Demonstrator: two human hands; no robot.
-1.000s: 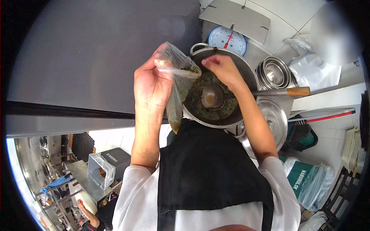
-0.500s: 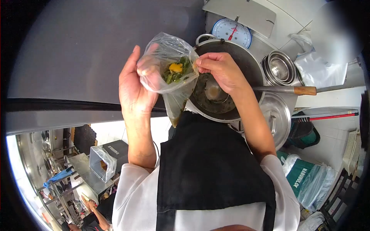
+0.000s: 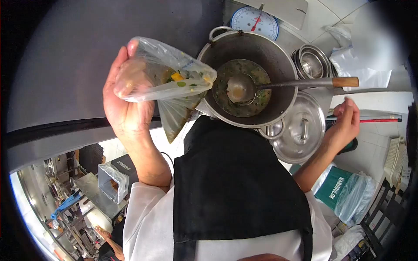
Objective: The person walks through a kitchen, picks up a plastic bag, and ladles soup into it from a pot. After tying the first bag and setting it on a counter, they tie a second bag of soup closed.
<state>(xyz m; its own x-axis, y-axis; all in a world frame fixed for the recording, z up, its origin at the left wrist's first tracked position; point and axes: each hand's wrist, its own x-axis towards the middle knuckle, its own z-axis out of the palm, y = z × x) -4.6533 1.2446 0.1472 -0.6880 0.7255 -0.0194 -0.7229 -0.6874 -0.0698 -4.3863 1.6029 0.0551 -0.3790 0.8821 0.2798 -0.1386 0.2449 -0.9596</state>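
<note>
My left hand (image 3: 129,102) holds up a clear plastic bag (image 3: 174,91), its fingers seen through the film near the mouth. Green leaves, orange-yellow pieces and some liquid sit in the bag, whose corner hangs down. Just right of it stands a deep metal pot (image 3: 287,104) of brownish soup with greens. A ladle (image 3: 296,83) with a wooden handle end lies across the pot's rim, its bowl in the soup. My right hand (image 3: 346,124) is empty, a little below the ladle's handle and apart from it, with fingers loosely bent.
A metal lid (image 3: 300,139) leans beside the pot. Behind are a dial scale (image 3: 254,24), nested steel bowls (image 3: 312,63) and plastic bags (image 3: 365,74). A green bin (image 3: 337,193) stands at lower right. Another person's hand (image 3: 103,232) shows at lower left.
My right hand has let go of the bag's edge and moved right, past the pot. My left hand has shifted left with the bag, whose mouth has sagged narrower.
</note>
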